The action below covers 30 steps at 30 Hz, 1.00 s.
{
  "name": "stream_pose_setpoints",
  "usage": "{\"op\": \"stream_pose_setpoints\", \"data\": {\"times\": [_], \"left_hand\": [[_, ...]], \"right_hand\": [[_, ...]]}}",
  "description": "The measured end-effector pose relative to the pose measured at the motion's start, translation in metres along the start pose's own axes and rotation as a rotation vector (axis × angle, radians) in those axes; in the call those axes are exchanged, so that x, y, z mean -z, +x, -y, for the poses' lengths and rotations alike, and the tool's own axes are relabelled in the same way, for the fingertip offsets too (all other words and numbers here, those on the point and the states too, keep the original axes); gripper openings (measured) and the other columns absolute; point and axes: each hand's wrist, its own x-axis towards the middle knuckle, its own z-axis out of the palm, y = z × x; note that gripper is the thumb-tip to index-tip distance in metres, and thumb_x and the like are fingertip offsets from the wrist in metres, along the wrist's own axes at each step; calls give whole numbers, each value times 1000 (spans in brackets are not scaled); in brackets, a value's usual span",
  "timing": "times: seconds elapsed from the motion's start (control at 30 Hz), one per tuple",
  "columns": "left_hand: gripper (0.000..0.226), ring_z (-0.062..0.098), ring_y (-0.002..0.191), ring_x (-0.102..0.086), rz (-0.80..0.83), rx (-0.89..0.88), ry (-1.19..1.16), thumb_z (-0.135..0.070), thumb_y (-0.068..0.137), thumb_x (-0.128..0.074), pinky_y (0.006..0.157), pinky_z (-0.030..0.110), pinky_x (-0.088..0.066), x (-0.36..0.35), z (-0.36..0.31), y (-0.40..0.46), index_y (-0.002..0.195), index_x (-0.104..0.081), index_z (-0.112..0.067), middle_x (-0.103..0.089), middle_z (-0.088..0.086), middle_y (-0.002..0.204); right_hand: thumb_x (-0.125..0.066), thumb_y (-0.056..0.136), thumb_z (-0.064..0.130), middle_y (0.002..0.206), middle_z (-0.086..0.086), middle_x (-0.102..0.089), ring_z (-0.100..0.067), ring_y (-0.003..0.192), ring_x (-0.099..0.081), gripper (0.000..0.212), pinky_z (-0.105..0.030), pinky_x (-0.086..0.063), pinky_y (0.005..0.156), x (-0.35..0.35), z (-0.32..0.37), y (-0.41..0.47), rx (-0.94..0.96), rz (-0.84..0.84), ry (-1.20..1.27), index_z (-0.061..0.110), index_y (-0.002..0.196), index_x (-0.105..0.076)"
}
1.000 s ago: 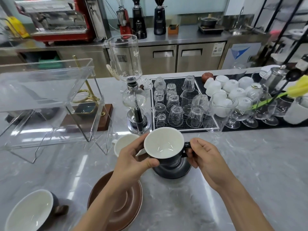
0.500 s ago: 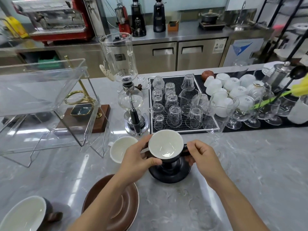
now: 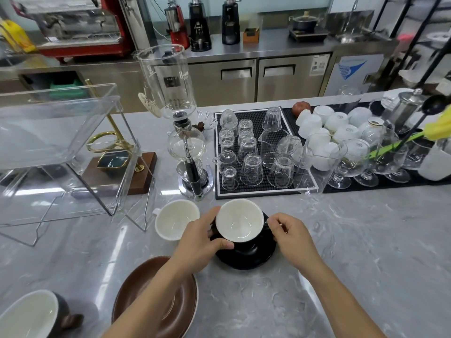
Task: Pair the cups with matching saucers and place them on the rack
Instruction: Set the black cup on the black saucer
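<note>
Together clamped on black cup [image 3: 240,222]: left hand [image 3: 199,242] around its side, right hand [image 3: 290,236] pinching handle, cup over black saucer [image 3: 246,256]. Just left, one white cup [image 3: 175,219]. Nearer, one brown saucer [image 3: 158,298], one brown cup [image 3: 31,315]. Clear rack [image 3: 61,152] far left.

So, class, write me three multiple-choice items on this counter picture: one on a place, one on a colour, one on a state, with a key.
1. Where is the brown saucer?
A. On the clear rack
B. On the counter under the left forearm
C. On the glass mat

2. What colour is the saucer under the held cup?
A. Black
B. White
C. Red

3. How do the glasses on the ribbed mat stand?
A. Upright and filled
B. On their sides
C. Upside down

Key: 1 B, the forearm crosses it; 2 A, the black saucer lies beneath the black cup; 3 C, the glasses show bases up.
</note>
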Motion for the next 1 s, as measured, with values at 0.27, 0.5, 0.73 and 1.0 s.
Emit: {"op": "stream_pose_setpoints", "data": {"times": [0.27, 0.5, 0.73, 1.0], "left_hand": [[74, -2, 115, -65, 18, 3, -9, -32, 63, -86, 101, 29, -55, -2, 0, -1, 126, -57, -57, -71, -23, 118], [78, -4, 119, -62, 22, 23, -34, -40, 67, -86, 103, 24, -52, -2, -4, -4, 140, -58, -34, -71, -18, 123], [91, -1, 116, -63, 20, 53, 22, -52, 63, -76, 104, 30, -52, -6, -10, -5, 147, -52, -26, -70, -16, 123], [62, -3, 108, -65, 12, 46, 24, -47, 68, -74, 97, 30, -56, -10, -6, -7, 115, -47, -75, -66, -36, 113]], "right_hand": [[-57, 98, 18, 76, -8, -70, -9, 65, -54, 23, -14, -40, 59, 3, -5, -1, 10, -15, -47, 10, 80, -69], [-59, 97, 16, 69, 7, -66, 4, 62, -54, 26, -9, -41, 58, 3, -9, -5, 5, -29, -32, 22, 74, -68], [-63, 95, 15, 76, -2, -73, -11, 68, -61, 20, -21, -48, 66, 1, -7, -6, -12, -69, 0, 15, 78, -74], [-67, 92, 14, 76, -2, -75, -19, 73, -66, 19, -18, -49, 64, 2, -11, -5, -35, -72, 70, 14, 76, -76]]}}
